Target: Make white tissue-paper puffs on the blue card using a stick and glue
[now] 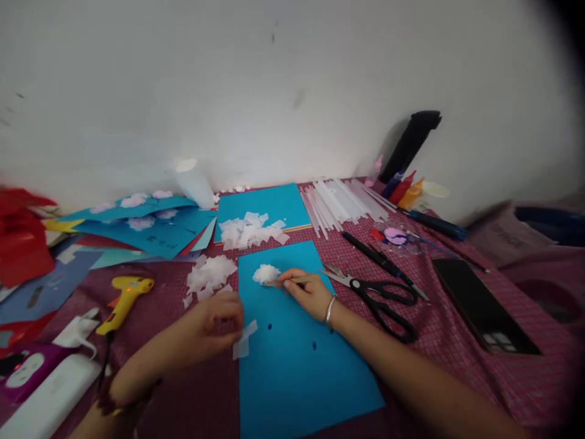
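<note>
A blue paper sheet (297,360) lies in front of me on the red checked cloth. My right hand (305,291) rests on it, fingers closed on a thin stick whose tip touches a white crumpled tissue clump (265,273) on the sheet. My left hand (218,323) is at the sheet's left edge, pinching a small white tissue square (243,342). A heap of white tissue squares (211,273) lies just beyond that hand.
Black-handled scissors (381,296), a black pen (372,255) and a dark phone (484,308) lie to the right. White strips (340,204), glue bottles (406,189), more tissue pieces (251,231) on another blue sheet sit behind. A yellow glue gun (123,299) is at left.
</note>
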### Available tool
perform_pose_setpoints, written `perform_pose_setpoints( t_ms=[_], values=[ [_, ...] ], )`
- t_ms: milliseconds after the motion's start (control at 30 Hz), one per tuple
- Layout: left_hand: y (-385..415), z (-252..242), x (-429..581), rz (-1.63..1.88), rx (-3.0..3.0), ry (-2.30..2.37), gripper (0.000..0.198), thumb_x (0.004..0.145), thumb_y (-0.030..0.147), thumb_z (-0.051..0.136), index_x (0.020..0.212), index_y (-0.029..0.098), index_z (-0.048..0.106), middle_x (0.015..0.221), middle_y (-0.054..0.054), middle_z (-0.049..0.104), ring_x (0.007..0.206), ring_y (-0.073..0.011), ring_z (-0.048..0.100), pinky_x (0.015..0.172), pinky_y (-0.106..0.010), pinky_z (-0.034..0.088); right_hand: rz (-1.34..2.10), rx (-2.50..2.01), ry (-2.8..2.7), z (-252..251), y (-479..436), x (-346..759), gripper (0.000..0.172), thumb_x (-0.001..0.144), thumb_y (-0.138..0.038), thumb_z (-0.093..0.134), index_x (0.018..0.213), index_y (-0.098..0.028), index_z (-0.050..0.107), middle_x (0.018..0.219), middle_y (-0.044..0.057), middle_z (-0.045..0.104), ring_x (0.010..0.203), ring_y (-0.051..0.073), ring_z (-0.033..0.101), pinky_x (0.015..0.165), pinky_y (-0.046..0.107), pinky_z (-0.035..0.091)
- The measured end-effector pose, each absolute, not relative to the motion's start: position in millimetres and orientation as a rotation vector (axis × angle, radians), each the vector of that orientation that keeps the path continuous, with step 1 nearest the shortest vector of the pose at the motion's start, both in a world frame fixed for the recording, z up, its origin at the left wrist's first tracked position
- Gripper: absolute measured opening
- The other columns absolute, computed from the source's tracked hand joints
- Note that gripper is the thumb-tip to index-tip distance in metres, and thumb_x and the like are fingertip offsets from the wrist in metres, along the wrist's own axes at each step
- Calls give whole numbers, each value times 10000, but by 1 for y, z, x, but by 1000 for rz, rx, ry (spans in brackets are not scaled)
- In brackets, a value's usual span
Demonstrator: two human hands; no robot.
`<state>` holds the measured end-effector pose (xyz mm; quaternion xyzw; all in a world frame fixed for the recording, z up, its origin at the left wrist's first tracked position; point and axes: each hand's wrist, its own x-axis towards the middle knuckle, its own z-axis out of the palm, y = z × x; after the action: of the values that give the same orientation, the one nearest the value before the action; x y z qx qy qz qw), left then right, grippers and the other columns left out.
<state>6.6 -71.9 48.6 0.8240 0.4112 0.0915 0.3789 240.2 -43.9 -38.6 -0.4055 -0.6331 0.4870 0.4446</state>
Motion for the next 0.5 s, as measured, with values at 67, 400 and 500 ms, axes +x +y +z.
perform_pose_setpoints(
  t_ms=[67, 400, 500],
  values=[
    [-62, 56, 7, 167, 2112, 962, 145, 820, 212, 548, 707, 191, 636, 798, -15, 620, 780, -150, 550, 716, -253, 428, 1190, -991, -1564, -39, -42, 239, 209, 845, -306, 532, 760, -196, 687, 870, 54, 702, 739, 172, 649, 655, 297, 530],
    [-10, 15, 23, 179, 2310, 1161, 169, 803, 185, 526, 686, 179, 648, 719, -13, 608, 710, -154, 551, 673, -265, 404, 1231, -1031, -1526, -38, -39, 240, 210, 874, -330, 515, 900, -200, 677, 876, 43, 716, 651, 148, 652, 617, 291, 549],
    [-8, 5, 24, 248, 2345, 1186, 157, 810, 160, 517, 706, 172, 635, 738, -19, 599, 722, -160, 552, 677, -270, 404, 1258, -1029, -1496, -37, -40, 242, 205, 868, -349, 525, 904, -202, 663, 862, 40, 713, 658, 151, 653, 622, 291, 546]
  ],
)
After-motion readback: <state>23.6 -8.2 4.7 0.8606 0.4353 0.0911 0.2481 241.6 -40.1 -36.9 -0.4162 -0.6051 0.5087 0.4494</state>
